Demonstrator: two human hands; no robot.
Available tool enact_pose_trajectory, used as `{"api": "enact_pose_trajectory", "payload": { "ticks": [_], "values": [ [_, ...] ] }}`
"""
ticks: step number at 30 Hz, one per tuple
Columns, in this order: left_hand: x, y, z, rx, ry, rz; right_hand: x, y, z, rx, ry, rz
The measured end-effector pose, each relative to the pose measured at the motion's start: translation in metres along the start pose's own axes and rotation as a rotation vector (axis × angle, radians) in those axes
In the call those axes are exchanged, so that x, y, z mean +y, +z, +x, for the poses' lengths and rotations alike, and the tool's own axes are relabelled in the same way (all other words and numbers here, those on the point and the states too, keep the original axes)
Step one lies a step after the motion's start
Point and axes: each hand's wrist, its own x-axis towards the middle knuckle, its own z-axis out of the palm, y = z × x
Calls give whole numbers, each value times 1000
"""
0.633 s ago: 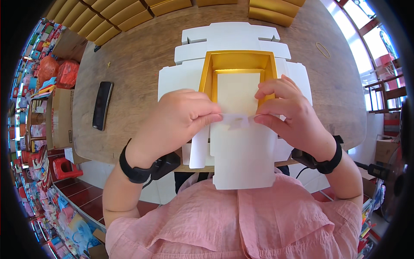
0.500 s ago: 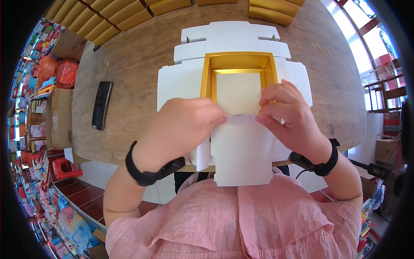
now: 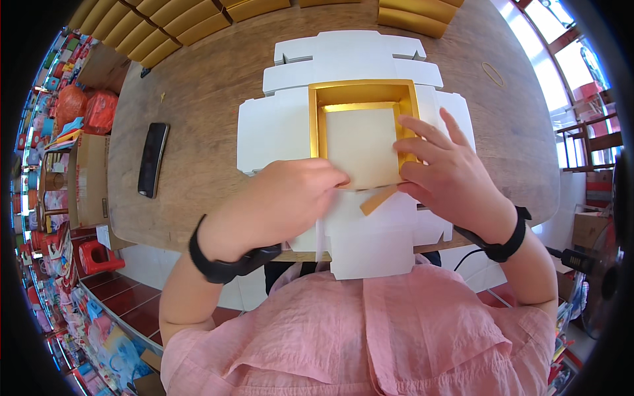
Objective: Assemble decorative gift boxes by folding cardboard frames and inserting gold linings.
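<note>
The left hand (image 3: pixel 277 208) has its fingertips bunched, their hold unclear; the right hand (image 3: pixel 441 165) pinches a tan strip (image 3: pixel 378 200) between thumb and forefinger, other fingers spread. Just beyond, a gold tray (image 3: pixel 362 94) sits on flat white cardboard (image 3: pixel 271 135) upon the desk (image 3: pixel 198 132), a phone (image 3: pixel 153 160) farther left.

We are missing the near end of the left wall of the gold tray (image 3: pixel 317 125) behind the left hand (image 3: pixel 284 198), and part of its right wall behind the right hand (image 3: pixel 441 166). We are finding the tiny gold piece (image 3: pixel 163 97) at left too small to identify. We are seeing the top edge cropping the gold boxes (image 3: pixel 419 18) and the lower edge cropping the pink shirt (image 3: pixel 310 330).
</note>
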Motion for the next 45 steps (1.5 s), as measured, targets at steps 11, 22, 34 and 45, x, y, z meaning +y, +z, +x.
{"api": "enact_pose_trajectory", "payload": {
  "ticks": [11,22,34,45],
  "values": [
    [11,1,-21,43,-13,107,-15,17,-12,61,-84,19],
    [20,21,-23,127,0,408,-31,5,-53,-38,-40,88],
    [36,4,-25,-34,-33,370,-38,27,-39,293,-155,122],
    [15,-23,-39,-213,-390,-498,-44,32,-29,351,-27,449]
  ]
}}
